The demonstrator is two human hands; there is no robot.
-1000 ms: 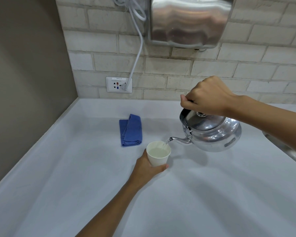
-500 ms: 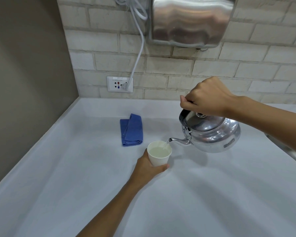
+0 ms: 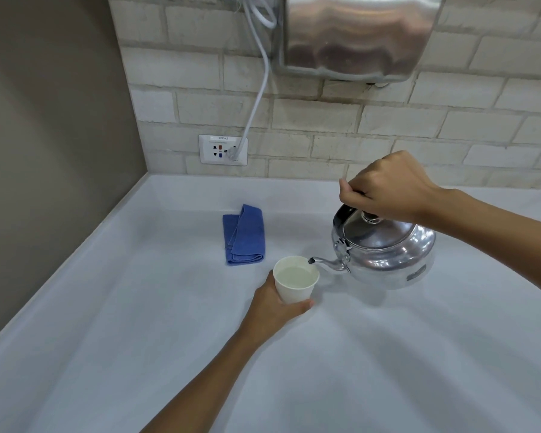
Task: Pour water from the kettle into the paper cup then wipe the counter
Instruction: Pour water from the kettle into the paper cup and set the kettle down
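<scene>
A white paper cup (image 3: 295,285) stands on the pale counter (image 3: 138,323), nearly full of water. My left hand (image 3: 270,310) wraps around its near side. A shiny metal kettle (image 3: 388,257) hangs just right of the cup, with my right hand (image 3: 388,189) closed on its black handle. The spout tip sits over the cup's right rim, and no stream shows. A folded blue cloth (image 3: 244,235) lies on the counter behind the cup to the left.
A steel hand dryer (image 3: 356,35) hangs on the brick wall above, its white cord running down to a wall socket (image 3: 223,149). A brown side wall (image 3: 44,135) bounds the counter on the left.
The kettle has tipped back toward level and the stream of water from its spout has stopped. The cup and my left hand stay where they were.
</scene>
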